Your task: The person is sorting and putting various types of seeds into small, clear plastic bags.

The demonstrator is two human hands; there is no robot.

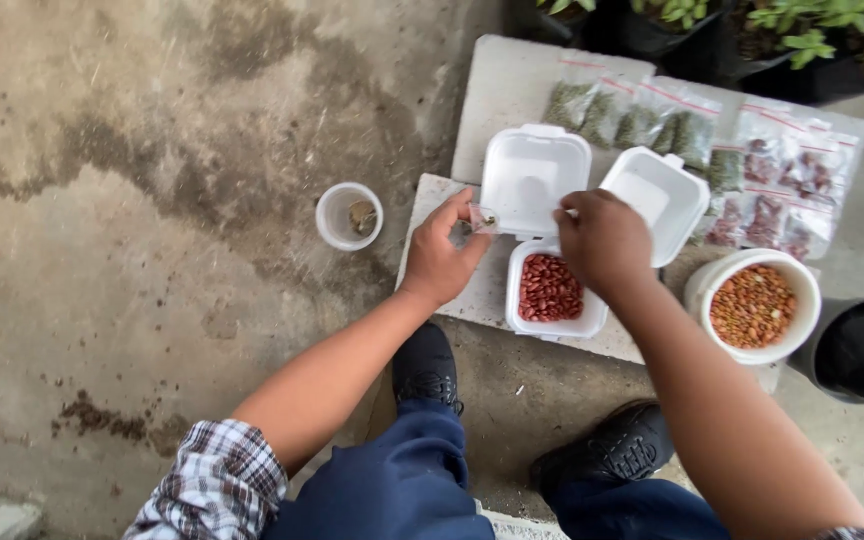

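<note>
Head view: the left hand pinches a small clear bag just left of the open white foam box. The right hand hovers over the box's red beans, fingers curled downward; whether they grip anything cannot be told. A tub of brown seeds stands to the right.

Rolled-up plaid sleeve in white, grey and red; dark blue trousers; black lace-up shoes.
</note>
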